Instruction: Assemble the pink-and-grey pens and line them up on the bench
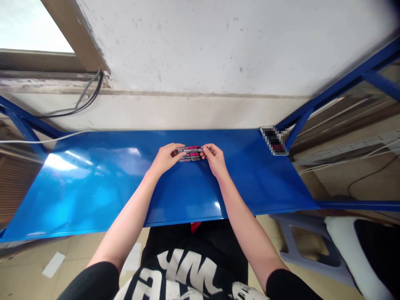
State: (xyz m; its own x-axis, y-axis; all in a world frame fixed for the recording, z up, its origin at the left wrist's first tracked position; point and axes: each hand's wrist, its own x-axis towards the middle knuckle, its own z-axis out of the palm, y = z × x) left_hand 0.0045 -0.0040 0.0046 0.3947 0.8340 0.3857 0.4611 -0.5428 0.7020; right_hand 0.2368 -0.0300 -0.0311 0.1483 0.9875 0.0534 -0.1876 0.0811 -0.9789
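Note:
Several pens with dark and pinkish-red parts lie side by side across the gap between my hands, over the middle of the blue shelf. Thumb and fingers of my left hand close round their left ends. At the other end, my right hand pinches the dark tips of the pens. Both hands hide the ends of the pens. Whether the pens touch the shelf surface or sit just above it, I cannot tell.
A blurred-out phone-like object rests at the shelf's back right corner. Blue metal posts rise at both sides. A white cable crosses the left back edge. Below right stands a grey plastic stool. Behind is a white wall.

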